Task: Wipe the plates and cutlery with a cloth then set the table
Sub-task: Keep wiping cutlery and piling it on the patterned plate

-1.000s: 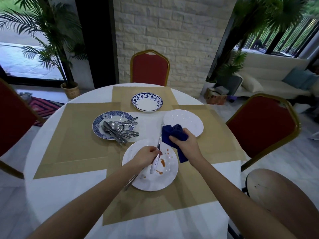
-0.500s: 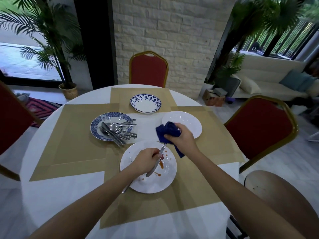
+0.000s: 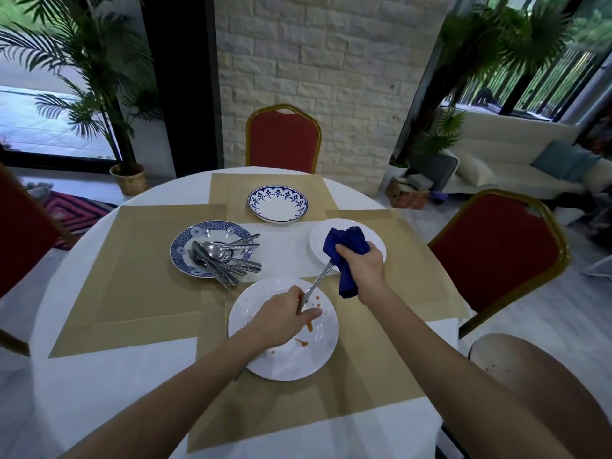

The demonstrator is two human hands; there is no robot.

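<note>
White porcelain smeared with orange sauce is nearest to me: the stained plate (image 3: 288,359) lies on a tan placemat (image 3: 347,392) over the white-clothed desk (image 3: 99,392), and I place everything else from that plate.

Over the plate's middle I see the left-hand grip (image 3: 281,318), its fingers curled round the lower handle of a silver cutlery piece (image 3: 318,283). The piece slants up from the plate's centre, past its far rim and to the right. I cannot tell whether it is a knife, fork or spoon, because its far end is buried in a dark blue cloth (image 3: 344,241).

Just beyond the stained plate's far right rim, the right-hand grip (image 3: 362,263) is bunched round that cloth and squeezes it onto the hidden end of the piece. A tail of cloth hangs below the fist.

Behind the cloth, farther from the stained plate on the same side, lies a clean white plate (image 3: 337,222).

Beyond the stained plate to the left, a blue patterned plate (image 3: 185,250) carries a pile of spoons and other cutlery (image 3: 225,260), with handles overhanging its near right rim.

Straight beyond the stained plate, farther still, a blue-rimmed bowl (image 3: 258,198) sits on another placemat.

Past the bowl, a red chair (image 3: 283,140) with a gold frame stands at the desk's far edge before a pale stone wall (image 3: 331,77).
</note>
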